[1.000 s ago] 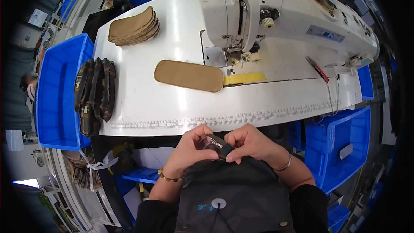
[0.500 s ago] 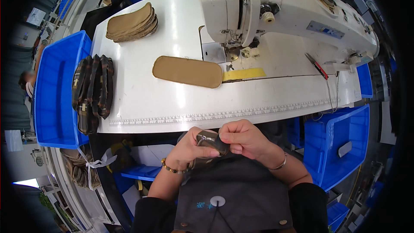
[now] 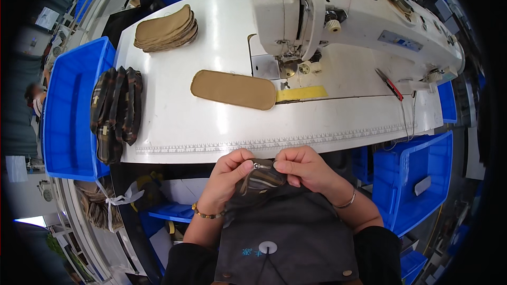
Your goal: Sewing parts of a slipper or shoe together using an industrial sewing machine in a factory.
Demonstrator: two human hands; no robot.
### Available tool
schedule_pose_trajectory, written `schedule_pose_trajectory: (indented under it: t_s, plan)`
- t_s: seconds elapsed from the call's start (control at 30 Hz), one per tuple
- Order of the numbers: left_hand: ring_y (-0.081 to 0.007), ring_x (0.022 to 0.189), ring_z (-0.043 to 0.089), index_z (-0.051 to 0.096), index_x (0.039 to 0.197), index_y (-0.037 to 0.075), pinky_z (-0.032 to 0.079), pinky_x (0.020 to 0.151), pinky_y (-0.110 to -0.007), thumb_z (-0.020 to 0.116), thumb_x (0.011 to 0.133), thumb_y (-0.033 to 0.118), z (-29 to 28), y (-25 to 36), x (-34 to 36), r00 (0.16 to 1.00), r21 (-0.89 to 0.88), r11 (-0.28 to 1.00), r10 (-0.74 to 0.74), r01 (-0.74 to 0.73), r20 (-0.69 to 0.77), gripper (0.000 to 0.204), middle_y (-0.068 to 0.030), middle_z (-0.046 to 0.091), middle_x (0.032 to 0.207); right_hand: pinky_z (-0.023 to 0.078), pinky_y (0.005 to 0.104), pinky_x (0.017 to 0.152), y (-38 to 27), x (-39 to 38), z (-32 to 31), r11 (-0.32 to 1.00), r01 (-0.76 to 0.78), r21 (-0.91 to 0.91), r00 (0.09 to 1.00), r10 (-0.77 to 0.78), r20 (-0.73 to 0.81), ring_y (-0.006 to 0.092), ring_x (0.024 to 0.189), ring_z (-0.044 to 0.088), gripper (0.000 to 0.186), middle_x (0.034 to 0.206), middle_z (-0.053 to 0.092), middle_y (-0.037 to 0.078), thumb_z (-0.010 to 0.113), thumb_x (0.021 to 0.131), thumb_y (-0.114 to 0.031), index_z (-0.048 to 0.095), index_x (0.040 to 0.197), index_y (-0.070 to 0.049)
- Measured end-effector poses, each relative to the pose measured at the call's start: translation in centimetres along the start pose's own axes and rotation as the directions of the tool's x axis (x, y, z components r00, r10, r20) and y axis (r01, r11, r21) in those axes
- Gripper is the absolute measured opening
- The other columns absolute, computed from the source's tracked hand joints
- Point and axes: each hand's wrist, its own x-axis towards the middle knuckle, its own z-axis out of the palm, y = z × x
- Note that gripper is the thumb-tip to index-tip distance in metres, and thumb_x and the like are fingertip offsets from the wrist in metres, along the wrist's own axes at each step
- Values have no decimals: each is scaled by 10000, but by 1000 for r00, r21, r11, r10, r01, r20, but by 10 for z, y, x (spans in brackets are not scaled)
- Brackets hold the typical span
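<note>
My left hand (image 3: 229,171) and my right hand (image 3: 303,166) are closed on either end of a small dark plaid zippered pouch (image 3: 262,179) below the table's front edge, over my grey apron (image 3: 288,253). My left thumb is beside the silver zipper pull, and my right thumb and forefinger pinch the zipper's other end. On the white table (image 3: 174,105) above them lies a flat tan oval fabric piece (image 3: 232,88). A stack of similar tan pieces (image 3: 163,29) is at the back left, and several plaid pouches (image 3: 116,111) lie at the left edge.
A white sewing machine (image 3: 343,21) stands at the back right, by a yellow strip (image 3: 301,93) and red-handled tweezers (image 3: 389,84). Blue bins sit left (image 3: 71,111) and lower right (image 3: 412,179); another person (image 3: 36,95) is far left. A printed ruler runs along the front edge.
The pouch has turned in my hands, so the zipper and pull now face up. My left hand has risen slightly and shifted its thumb up to the pull end.
</note>
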Motion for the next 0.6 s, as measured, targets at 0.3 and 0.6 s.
schedule_pose_trajectory:
  t_s: [0.3, 0.6]
  plan:
    - [-20, 682, 488, 598, 928, 19, 395, 600, -180, 616, 978, 121, 27, 9, -1, 980, 165, 973, 176, -158, -95, 114, 22, 591, 790, 405, 242, 591, 8, 3, 12, 867, 187, -462, 982, -168, 83, 49, 656, 482, 245, 671, 569, -4, 793, 813, -201, 648, 815, -3]
    - [-42, 759, 533, 579, 966, 17, 444, 668, -185, 696, 920, 108, 29, 9, -1, 975, 114, 988, 121, -101, -185, 156, 0, 599, 826, 404, 212, 580, 11, 5, 11, 904, 104, -414, 994, -112, 4, 22, 659, 491, 258, 695, 590, -23, 821, 795, -184, 644, 828, 1]
